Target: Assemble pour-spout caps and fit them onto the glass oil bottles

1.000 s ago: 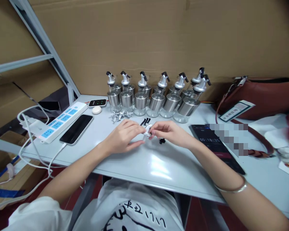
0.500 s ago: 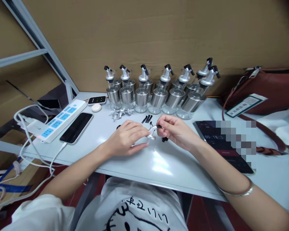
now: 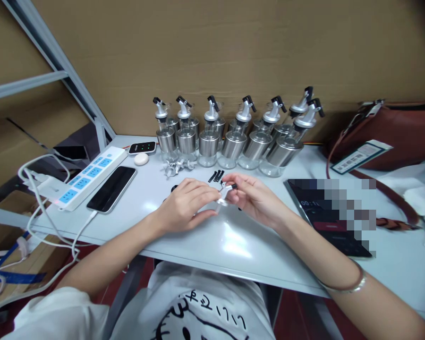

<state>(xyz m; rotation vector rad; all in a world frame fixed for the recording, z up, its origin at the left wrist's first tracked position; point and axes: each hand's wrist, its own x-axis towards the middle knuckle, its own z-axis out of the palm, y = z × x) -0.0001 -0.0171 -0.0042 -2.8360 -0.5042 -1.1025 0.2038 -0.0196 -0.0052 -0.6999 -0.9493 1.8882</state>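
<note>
A pale worktop (image 3: 241, 245) stands against a cardboard wall (image 3: 233, 47). Empty glass bottles (image 3: 230, 141) line its back. The left hand (image 3: 184, 205) and right hand (image 3: 257, 198) both pinch one spout (image 3: 225, 193).

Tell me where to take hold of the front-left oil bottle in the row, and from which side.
Grip the front-left oil bottle around its steel sleeve, coming from the left or front. It stands upright; its neighbour crowds the right, another bottle stands behind, and the spout on top is narrow and probably awkward to hold.
</note>
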